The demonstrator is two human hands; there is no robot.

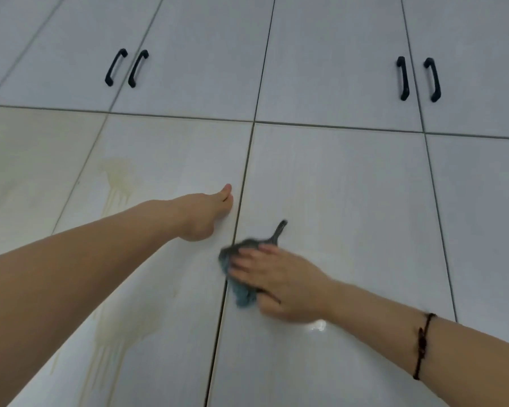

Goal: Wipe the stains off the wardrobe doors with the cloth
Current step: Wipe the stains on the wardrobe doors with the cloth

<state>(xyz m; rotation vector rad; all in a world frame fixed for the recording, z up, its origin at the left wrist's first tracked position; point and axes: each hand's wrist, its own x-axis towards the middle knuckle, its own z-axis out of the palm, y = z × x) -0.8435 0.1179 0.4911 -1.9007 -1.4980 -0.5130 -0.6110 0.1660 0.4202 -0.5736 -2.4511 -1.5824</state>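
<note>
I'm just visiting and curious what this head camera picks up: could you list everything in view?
wardrobe doors: two rows, pale grey-white, filling the view
handles: four, black, in two pairs on the upper doors
stains: two drip patches, yellowish, on the lower door left of centre
cloth: one, blue-grey, over the centre gap between the lower doors
bracelet: one, dark, on the right wrist
left hand: one, flat against the stained door, beside the centre gap
right hand: one, pressing the cloth to the door
</note>
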